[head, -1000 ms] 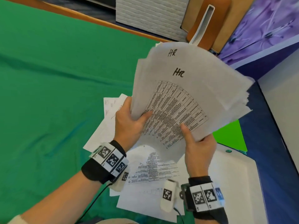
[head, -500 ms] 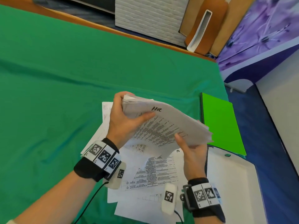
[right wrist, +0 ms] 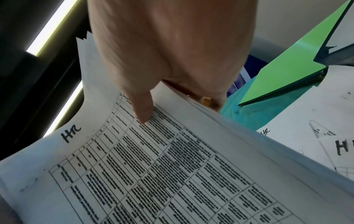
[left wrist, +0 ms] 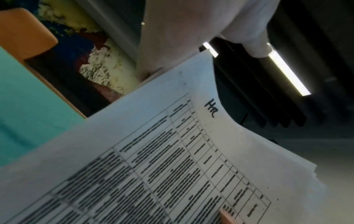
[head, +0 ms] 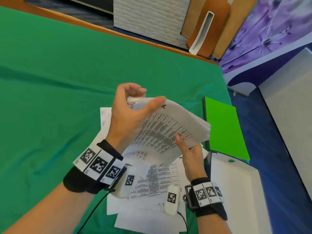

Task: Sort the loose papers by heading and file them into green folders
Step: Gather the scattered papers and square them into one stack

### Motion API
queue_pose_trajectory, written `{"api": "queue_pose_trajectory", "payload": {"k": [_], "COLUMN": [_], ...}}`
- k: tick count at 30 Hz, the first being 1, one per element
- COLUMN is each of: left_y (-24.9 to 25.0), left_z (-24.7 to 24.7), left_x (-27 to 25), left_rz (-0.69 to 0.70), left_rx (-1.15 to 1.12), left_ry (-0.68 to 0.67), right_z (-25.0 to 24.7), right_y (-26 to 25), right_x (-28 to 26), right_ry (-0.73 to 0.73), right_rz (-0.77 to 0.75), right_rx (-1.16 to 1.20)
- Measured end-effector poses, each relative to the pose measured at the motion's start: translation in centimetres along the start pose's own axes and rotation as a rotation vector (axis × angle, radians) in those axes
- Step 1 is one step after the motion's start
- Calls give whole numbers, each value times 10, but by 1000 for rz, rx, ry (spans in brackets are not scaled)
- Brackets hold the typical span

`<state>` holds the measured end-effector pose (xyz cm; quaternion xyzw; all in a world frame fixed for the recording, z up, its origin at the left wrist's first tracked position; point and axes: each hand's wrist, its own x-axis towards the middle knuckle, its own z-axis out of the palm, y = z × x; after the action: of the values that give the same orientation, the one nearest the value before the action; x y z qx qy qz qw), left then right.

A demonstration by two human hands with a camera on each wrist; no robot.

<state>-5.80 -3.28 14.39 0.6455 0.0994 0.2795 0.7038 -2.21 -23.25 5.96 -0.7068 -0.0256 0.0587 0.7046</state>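
Both hands hold a thick stack of papers above the table. Its top sheet carries a printed table and a handwritten "HR" heading. My left hand curls round the stack's far-left corner, thumb lying on top. My right hand grips the near-right edge, its thumb pressing the top sheet while the fingers are hidden underneath. A shut bright green folder lies on the green cloth just right of the stack. More loose sheets lie spread under my hands.
A white open folder or tray lies at the near right, against the green folder's near edge. The table's right edge drops to a blue floor. Wide green cloth stretches to the left. A white brick-pattern box stands beyond the far edge.
The stack came down from an upright, fanned hold to a nearly flat, squared bundle. My left hand slid from the near-left edge up to the far-left corner. The green folder is uncovered.
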Motion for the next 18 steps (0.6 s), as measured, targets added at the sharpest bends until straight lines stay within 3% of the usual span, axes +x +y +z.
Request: {"api": "queue_pose_trajectory", "payload": {"k": [4, 8, 15, 18], "left_y": [-9, -18, -12, -27], "left_z": [8, 6, -3, -14], "left_x": [10, 7, 9, 9], "left_rz": [-84, -148, -125, -171], "left_rx": [63, 9, -46, -126], "left_ry": [88, 51, 80, -46], "right_z": [0, 3, 7, 9], "right_y": [3, 14, 28, 35], "right_x": [-1, -3, -3, -6], "right_ry": [-31, -90, -61, -27], "right_rz": [7, 44, 57, 51], "right_rx": [4, -52, -63, -76]}}
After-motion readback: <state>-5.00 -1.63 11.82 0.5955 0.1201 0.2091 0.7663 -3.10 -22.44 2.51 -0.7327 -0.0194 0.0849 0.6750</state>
